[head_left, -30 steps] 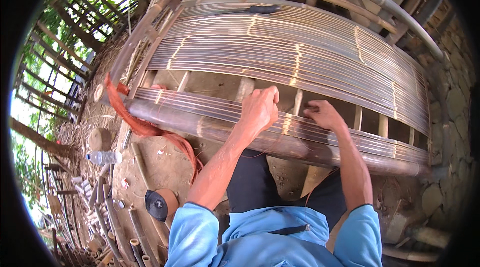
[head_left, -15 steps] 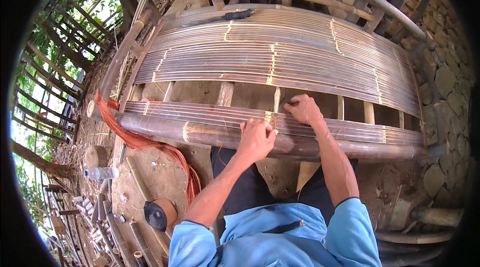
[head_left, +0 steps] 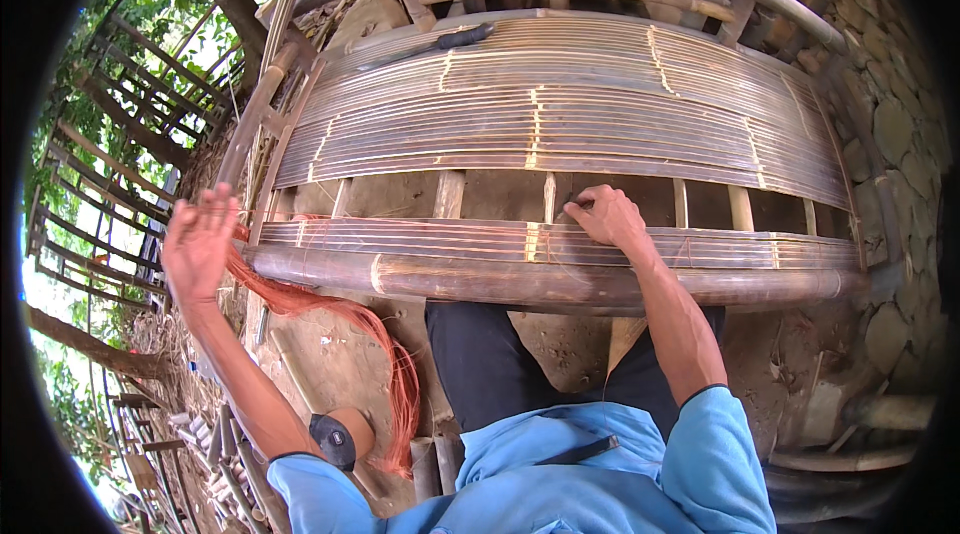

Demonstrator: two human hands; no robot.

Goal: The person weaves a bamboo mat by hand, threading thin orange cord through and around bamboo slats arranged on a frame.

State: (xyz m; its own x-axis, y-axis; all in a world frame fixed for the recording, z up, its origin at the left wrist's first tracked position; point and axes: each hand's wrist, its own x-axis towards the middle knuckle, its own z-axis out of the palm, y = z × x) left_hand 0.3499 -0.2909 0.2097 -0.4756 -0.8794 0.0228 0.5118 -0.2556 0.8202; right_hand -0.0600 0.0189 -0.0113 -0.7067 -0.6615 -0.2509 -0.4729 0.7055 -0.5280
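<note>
My right hand [head_left: 606, 217] pinches a tie at the bamboo slat platform [head_left: 560, 124], left hand [head_left: 198, 244] spread open above orange cord [head_left: 330, 314], stone wall [head_left: 885, 134] beside.

slat deck [head_left: 560, 124] lies behind thick pole [head_left: 560, 279], cords [head_left: 330, 314] hanging left.

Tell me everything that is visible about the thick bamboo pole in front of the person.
The thick bamboo pole lies horizontally across the near edge of the slatted bamboo platform. It looks brown and weathered, with pale node rings along it. A narrow band of thin bamboo slats sits directly behind it. The right hand rests on those slats just above the pole. The left hand is raised, open, near its left end, where orange-red fibre strands hang down.
</note>
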